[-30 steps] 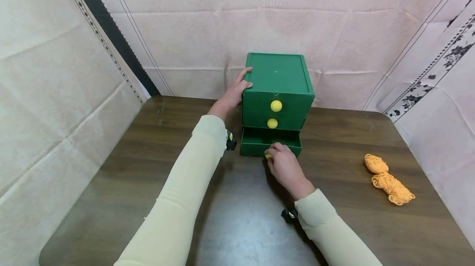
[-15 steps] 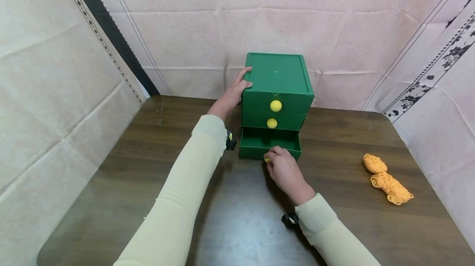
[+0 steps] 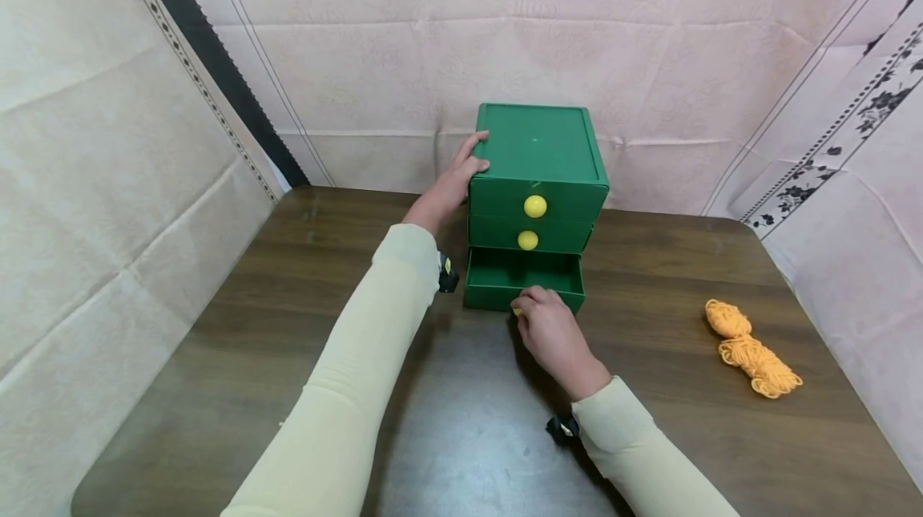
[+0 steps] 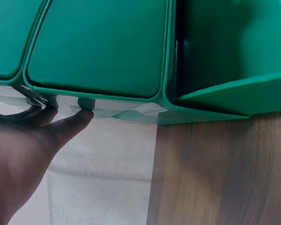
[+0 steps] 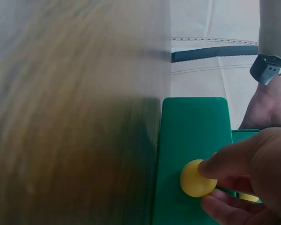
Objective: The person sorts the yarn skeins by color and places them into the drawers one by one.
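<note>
right hand (image 3: 555,337) pinches the yellow knob (image 5: 194,181) of the pulled-out bottom drawer (image 3: 489,297); beyond it, left hand (image 3: 452,183), fingers extended, touches the green cabinet (image 3: 539,144).

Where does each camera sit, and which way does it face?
Head: on the head, facing forward and down at the green drawer unit; left grip, right grip, sleeves show.
Left wrist: on that wrist, facing the unit and open drawer; left grip shows.
Right wrist: on that wrist, facing the yellow knob; both grips show.
Head and right wrist share both grips.
</note>
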Available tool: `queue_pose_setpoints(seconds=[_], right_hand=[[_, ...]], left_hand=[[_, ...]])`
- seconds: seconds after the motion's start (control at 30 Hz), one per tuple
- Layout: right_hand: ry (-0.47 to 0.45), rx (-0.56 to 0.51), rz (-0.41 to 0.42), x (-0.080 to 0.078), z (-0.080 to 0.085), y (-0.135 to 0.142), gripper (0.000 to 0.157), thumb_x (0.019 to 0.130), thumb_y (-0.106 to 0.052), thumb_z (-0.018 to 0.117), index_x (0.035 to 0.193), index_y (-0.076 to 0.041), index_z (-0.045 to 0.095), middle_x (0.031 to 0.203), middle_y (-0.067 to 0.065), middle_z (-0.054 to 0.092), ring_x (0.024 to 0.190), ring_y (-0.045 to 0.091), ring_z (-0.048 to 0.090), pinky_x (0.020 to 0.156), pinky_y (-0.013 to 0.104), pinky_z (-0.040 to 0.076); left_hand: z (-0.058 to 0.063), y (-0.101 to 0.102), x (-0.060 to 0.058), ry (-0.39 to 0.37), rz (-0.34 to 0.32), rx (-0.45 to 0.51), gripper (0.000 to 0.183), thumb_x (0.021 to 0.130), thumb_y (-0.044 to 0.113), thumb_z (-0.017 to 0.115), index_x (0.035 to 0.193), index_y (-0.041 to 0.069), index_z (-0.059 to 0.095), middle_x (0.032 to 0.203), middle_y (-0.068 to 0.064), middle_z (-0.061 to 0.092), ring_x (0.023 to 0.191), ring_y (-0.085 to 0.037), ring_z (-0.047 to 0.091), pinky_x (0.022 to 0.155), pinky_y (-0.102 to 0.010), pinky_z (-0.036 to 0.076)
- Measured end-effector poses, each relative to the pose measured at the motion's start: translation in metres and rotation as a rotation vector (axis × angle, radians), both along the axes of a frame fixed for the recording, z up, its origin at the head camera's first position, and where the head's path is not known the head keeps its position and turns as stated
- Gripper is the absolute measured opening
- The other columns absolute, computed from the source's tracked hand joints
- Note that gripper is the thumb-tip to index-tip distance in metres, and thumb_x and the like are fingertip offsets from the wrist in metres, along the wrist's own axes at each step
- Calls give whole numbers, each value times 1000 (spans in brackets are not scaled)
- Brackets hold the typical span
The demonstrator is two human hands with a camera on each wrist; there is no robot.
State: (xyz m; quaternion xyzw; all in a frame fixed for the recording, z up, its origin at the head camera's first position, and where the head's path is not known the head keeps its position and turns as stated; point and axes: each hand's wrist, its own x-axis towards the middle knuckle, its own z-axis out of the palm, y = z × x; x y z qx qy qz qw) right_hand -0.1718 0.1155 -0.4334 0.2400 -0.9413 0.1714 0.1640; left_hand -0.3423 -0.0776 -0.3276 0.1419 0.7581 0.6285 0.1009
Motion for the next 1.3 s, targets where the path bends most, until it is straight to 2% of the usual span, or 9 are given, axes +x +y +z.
queue_pose_setpoints(seconds=[0.43,0.73,1.3], right_hand=[[19,13,17,1,4,-1,13,81,-3,73,94,-4,74,96,7,66,87,22,59,81,33,55],[13,32,30,1,4,-2,17,79,-2,75,96,-3,75,96,8,66,86,23,59,80,32,55],[19,70,28,9,8,-3,14,80,-2,74,93,-3,76,90,6,65,80,21,58,75,30,54]], left_hand=[[3,0,2,6,4,-3,59,92,35,39,148,47,23,162,5,7,144,-25,20,112,-56,25],[0,0,1,2,3,-3,57,93,36,39,147,48,23,162,5,8,144,-27,22,112,-56,26],[2,0,4,7,1,-9,58,93,36,39,148,48,22,162,5,8,144,-25,21,112,-56,25]])
